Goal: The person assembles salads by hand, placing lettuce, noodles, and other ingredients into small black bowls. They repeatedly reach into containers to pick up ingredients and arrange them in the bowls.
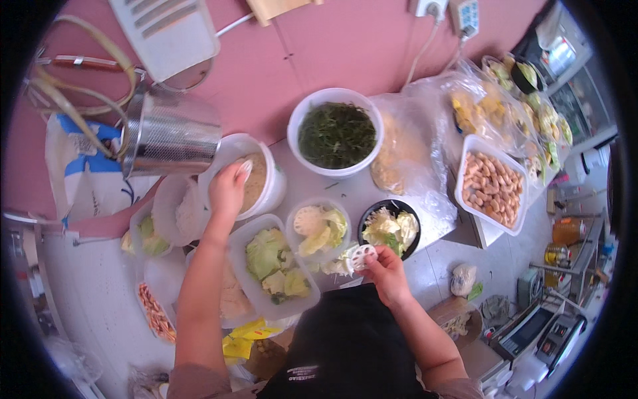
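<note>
My right hand point(387, 278) pinches a lotus root slice point(363, 256), its round holes showing, just in front of a black bowl point(417, 247) of cut cabbage. Over a white bucket point(272, 196) with a tan mass or liquid inside, my left hand point(227, 189) is closed on a thin white slice point(246, 167), seen nearly edge-on; its kind is unclear. Between my arms are a clear tub point(266, 309) of green lettuce leaves point(267, 254) and a round tub point(290, 226) holding another lotus root slice point(309, 220) and pale leaves point(325, 238).
A white tub point(292, 133) of dark green seaweed-like strands stands at the back. Right of it lie plastic bags point(425, 123) and a tray point(464, 194) of short sausage-like pieces. A perforated metal strainer point(174, 133) stands at the back left. Several containers sit beside my left forearm.
</note>
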Demonstrator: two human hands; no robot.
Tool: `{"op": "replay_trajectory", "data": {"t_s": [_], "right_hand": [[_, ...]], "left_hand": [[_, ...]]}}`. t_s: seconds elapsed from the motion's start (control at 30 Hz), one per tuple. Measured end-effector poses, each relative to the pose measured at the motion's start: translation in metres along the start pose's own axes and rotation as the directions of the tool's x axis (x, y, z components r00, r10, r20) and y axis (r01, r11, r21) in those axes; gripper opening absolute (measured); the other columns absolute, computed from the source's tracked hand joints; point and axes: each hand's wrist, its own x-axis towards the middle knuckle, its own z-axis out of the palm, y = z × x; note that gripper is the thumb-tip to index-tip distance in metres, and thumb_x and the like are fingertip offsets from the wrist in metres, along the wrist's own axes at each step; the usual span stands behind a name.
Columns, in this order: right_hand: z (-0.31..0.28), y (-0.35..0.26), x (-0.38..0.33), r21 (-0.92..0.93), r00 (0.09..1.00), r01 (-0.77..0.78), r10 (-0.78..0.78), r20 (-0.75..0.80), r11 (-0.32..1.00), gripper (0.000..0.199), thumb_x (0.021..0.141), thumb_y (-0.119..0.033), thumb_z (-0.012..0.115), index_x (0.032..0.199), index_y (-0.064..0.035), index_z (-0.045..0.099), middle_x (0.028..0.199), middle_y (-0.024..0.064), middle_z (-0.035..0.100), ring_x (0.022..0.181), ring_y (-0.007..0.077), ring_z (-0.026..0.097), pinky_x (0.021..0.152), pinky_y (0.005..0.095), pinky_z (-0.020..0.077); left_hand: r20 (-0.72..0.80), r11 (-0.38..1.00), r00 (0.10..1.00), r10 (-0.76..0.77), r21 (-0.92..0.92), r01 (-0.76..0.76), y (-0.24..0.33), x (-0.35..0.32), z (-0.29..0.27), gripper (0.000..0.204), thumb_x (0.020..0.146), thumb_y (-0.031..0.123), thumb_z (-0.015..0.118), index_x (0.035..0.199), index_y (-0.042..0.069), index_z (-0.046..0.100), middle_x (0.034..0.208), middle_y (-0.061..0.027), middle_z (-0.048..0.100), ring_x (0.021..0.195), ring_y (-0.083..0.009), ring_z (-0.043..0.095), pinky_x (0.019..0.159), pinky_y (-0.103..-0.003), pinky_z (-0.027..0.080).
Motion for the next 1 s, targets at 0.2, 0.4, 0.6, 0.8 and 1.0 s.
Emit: {"op": "replay_trajectory", "data": {"t_s": [0.2,0.4,0.6,0.8,1.0], "right_hand": [[0.007,0.000,-0.019,0.172,0.997,0.018,-0.031,0.071,0.985,0.009,0.090,-0.007,0.055,0.099,-0.0050,0.056,0.111,0.0096,0.059,0.098,0.0187,0.058,0.086,0.0350,0.0484],[-0.029,0.009,-0.011,-0.130,0.931,0.090,-0.130,-0.341,0.987,0.012,0.089,-0.002,0.055,0.101,-0.0019,0.053,0.090,0.0069,0.062,0.074,0.0122,0.060,0.064,0.0246,0.0517],[-0.039,0.004,0.034,-0.334,0.890,0.164,-0.286,-0.355,0.928,0.022,0.087,0.002,0.053,0.109,0.0039,0.053,0.089,0.0098,0.061,0.071,0.0137,0.061,0.056,0.0237,0.0523],[-0.053,-0.012,0.017,-0.800,0.832,0.278,-0.550,-0.075,0.531,0.030,0.083,0.003,0.057,0.113,0.0002,0.056,0.094,0.0140,0.061,0.074,0.0221,0.063,0.065,0.0292,0.0523],[-0.033,-0.026,0.011,-0.911,0.754,0.365,-0.513,0.410,-0.192,0.030,0.076,0.002,0.056,0.104,-0.0041,0.062,0.106,0.0142,0.058,0.103,0.0335,0.052,0.089,0.0411,0.0431]], "left_hand": [[0.574,0.689,0.818,-0.031,-0.581,0.433,0.113,-0.135,0.020,0.014,0.086,0.002,0.060,0.100,0.000,0.058,0.086,-0.0041,0.063,0.074,-0.0084,0.059,0.067,-0.024,0.052],[0.700,0.340,0.711,-0.072,-0.653,0.677,0.137,-0.161,0.067,0.017,0.090,0.002,0.054,0.106,-0.003,0.055,0.098,-0.0084,0.062,0.082,-0.0135,0.062,0.073,-0.026,0.052],[0.512,0.360,0.852,-0.108,-0.779,0.514,0.131,-0.156,0.109,0.013,0.089,-0.001,0.053,0.103,-0.002,0.053,0.101,-0.0077,0.062,0.094,-0.0162,0.061,0.085,-0.027,0.049],[0.540,0.497,0.815,-0.210,-0.659,0.564,0.119,-0.203,0.078,0.010,0.089,0.002,0.054,0.098,-0.002,0.057,0.095,-0.0072,0.063,0.091,-0.0130,0.061,0.082,-0.027,0.049],[0.441,0.634,0.838,-0.321,-0.557,0.536,0.108,-0.241,0.035,0.013,0.087,0.008,0.058,0.099,0.002,0.060,0.094,-0.0082,0.064,0.087,-0.0164,0.063,0.079,-0.029,0.050]]}}
